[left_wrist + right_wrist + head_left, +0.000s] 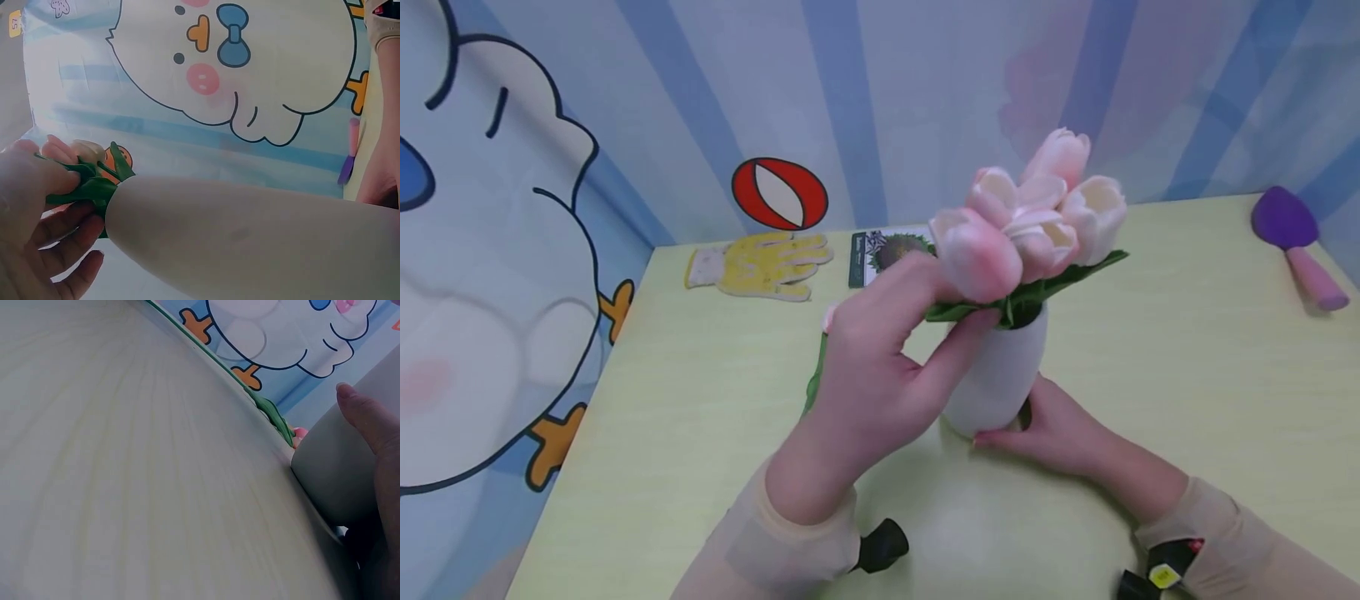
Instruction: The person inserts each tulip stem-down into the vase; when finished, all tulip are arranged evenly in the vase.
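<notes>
A white vase [1000, 375] stands slightly tilted on the table, filled with pale pink tulips [977, 254] and green leaves. At the vase's mouth, my left hand [880, 367] pinches a tulip by its green stem and leaves [94, 189], thumb on one side and fingers on the other. My right hand [1067, 429] grips the vase low down, its thumb along the near side; the left wrist view shows the vase large between both hands. Another tulip [815, 379] lies on the table, mostly hidden behind my left hand.
A yellow work glove [767, 267] lies at the back left, beside a printed seed packet [880, 254] partly covered by my hand. A purple trowel with a pink handle [1303, 250] lies at the back right. A cartoon-printed backdrop [910, 108] rises behind the table.
</notes>
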Demonstrator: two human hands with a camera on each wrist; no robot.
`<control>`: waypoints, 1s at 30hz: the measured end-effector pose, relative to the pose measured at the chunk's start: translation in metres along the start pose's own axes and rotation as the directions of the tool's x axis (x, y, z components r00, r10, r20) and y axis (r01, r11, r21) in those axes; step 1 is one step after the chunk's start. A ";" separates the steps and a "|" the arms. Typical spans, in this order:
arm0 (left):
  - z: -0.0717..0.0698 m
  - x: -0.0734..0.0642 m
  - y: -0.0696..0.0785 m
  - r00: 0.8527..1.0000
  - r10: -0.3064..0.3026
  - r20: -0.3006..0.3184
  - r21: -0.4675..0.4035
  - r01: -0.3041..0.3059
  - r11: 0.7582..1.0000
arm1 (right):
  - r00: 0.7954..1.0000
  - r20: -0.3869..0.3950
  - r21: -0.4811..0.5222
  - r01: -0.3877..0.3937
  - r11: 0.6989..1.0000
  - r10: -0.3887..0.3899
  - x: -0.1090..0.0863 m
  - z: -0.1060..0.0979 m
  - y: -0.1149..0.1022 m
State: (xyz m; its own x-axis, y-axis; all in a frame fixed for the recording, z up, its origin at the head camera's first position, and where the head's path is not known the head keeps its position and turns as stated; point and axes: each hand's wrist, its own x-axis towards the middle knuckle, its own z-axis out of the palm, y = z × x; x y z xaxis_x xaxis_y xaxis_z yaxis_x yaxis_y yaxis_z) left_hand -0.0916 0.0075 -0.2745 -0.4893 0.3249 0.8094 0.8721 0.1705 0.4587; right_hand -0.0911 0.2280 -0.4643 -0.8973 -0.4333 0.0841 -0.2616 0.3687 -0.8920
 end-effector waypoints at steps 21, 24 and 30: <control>-0.012 -0.005 0.001 0.997 -0.075 -0.003 0.021 0.075 0.997 | 1.000 0.011 0.007 -0.007 1.000 0.007 -0.001 0.000 -0.001; -0.016 -0.006 0.000 0.996 -0.094 -0.004 0.026 0.094 0.995 | 1.000 0.008 -0.002 -0.013 1.000 0.013 0.000 -0.001 -0.001; -0.020 -0.009 -0.001 0.995 -0.095 -0.010 0.028 0.096 0.995 | 1.000 0.001 -0.009 -0.021 1.000 0.021 0.000 -0.001 -0.002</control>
State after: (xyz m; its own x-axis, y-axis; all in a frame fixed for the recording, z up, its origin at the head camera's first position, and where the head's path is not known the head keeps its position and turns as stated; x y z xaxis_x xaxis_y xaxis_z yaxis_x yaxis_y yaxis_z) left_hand -0.0883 -0.0144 -0.2748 -0.5704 0.2976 0.7656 0.8212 0.2263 0.5238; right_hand -0.0912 0.2283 -0.4623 -0.9021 -0.4266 0.0648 -0.2461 0.3852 -0.8894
